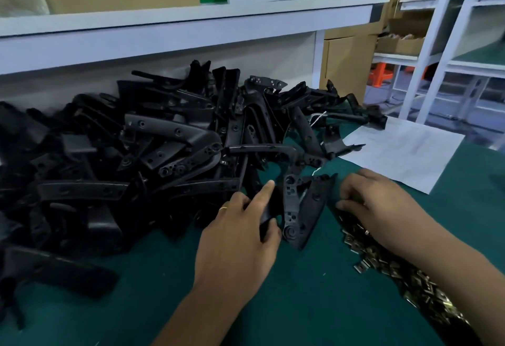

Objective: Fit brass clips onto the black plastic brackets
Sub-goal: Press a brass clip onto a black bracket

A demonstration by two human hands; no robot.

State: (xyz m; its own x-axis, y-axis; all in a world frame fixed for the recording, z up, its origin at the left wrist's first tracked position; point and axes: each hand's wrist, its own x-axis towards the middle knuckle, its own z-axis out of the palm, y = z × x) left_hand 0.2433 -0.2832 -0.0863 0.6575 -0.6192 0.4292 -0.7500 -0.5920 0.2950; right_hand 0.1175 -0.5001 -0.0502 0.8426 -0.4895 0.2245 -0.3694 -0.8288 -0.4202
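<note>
— Black bracket (293, 209) lying near the centre of the green mat (314, 296), long perforated arm pointing far, round boss at its near end, a triangular wing spreading right.

— Held how?

— Gripped at its left edge by the left hand (240, 239): thumb curled under a dark flap, forefinger stretched out straight along the top, a ring on one finger.

— And the brass clips (382, 266)?

— Heaped in a loose band on the right, running from just near the bracket toward the near right corner. Right hand (374, 198) down on the far end of that heap, fingers curled into the clips; pinching one or not, cannot tell.

— Behind?

— Big jumbled pile of brackets (153, 148) filling the left and far side, touching the held one, stacked against the white rail (191, 28) of the bench.

— Any writing?

— White sheet of paper (404, 151) far right, faint lines on it, too blurred to read. Nothing legible on the cardboard boxes (349, 58) either.

— Edges, room?

— Bare mat between the two forearms and along the near side. Mat's right edge just beyond the paper; white shelving frames (442, 45) farther off.
</note>
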